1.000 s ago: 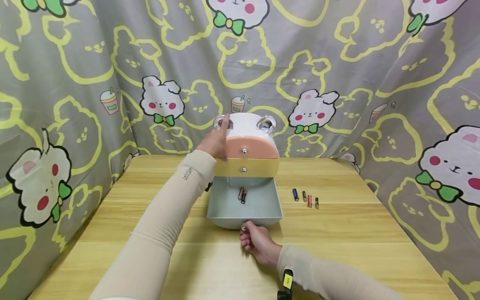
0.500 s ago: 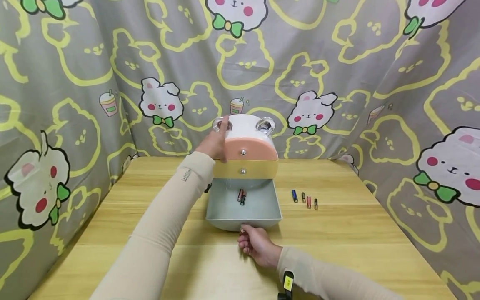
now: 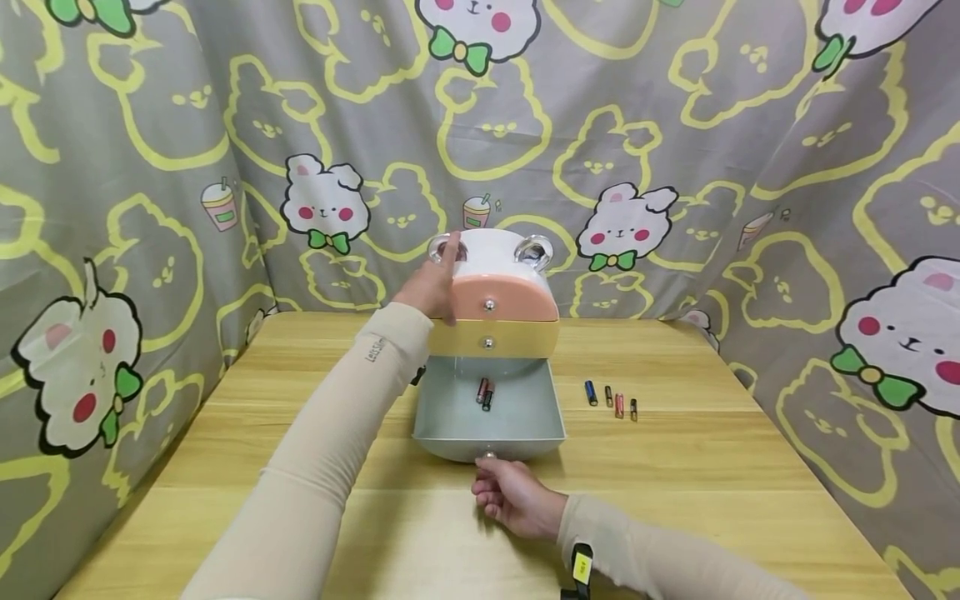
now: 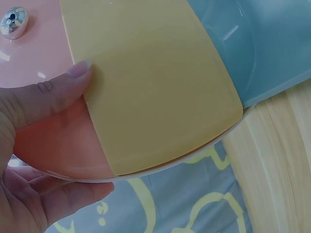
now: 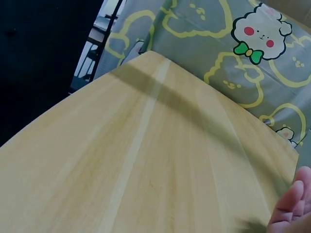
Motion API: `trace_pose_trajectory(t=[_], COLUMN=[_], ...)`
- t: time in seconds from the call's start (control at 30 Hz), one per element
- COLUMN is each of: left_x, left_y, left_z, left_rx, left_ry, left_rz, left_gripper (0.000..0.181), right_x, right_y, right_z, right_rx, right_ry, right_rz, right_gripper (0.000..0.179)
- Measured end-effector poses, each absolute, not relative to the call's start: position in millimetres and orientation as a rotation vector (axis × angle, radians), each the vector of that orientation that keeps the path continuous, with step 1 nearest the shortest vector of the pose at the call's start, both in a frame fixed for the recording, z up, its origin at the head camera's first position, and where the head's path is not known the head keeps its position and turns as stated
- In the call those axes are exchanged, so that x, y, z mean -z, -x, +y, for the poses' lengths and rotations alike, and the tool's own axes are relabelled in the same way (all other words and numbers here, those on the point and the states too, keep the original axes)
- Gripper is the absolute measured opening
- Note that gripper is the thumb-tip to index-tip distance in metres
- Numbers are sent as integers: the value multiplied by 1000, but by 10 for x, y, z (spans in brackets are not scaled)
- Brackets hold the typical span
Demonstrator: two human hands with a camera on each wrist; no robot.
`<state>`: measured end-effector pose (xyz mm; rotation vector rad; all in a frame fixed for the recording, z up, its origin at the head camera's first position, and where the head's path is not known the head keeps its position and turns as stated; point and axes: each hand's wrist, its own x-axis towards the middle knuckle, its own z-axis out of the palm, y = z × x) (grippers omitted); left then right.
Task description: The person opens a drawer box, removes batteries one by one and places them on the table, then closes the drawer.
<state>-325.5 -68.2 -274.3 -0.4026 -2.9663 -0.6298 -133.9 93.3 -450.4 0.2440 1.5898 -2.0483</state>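
A small desktop drawer cabinet (image 3: pixel 498 260) with a white top and two shiny ear-shaped rings stands at the back of the table. My left hand (image 3: pixel 427 287) grips its left side; in the left wrist view the thumb (image 4: pixel 53 94) lies across the front, the other fingers behind the edge. Its pink drawer (image 3: pixel 517 298) and yellow drawer (image 3: pixel 525 337) are in. The grey-green bottom drawer (image 3: pixel 525 417) is pulled out, with two batteries (image 3: pixel 485 393) inside. Just below its knob (image 3: pixel 490 455), my right hand (image 3: pixel 521 500) has loosely curled fingers, the knob showing above the thumb.
Several batteries, among them a blue one (image 3: pixel 591 392) and a pink one (image 3: pixel 619 406), lie on the wooden table (image 3: pixel 675 467) right of the drawer. A patterned curtain (image 3: pixel 495 108) surrounds the table's back and sides.
My right hand has come off the drawer knob and dropped slightly below it. The left hand, the drawers and the batteries keep their places.
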Motion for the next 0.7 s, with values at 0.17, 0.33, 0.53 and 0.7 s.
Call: trace_pose_trajectory(t=[0.17,0.33,0.53,0.7], left_x=[2754,2755,2745,2739], left_y=[3250,3236,3240,3250], left_z=[-675,-668,-683,-686], left_rx=[631,635,643,629], left_ry=[386,404,425,429], left_rz=[-2969,-2974,-2960,-2953], left_gripper=[146,146,147,146], right_x=[4466,4431,4258,4057], right_y=[1334,1347,1462,1597], right_z=[960,990,968,952], right_rx=[1960,1836,1819,1841], right_ry=[-131,21,151,190], right_rz=[1569,1533,1516,1524], right_gripper=[10,13,11,10])
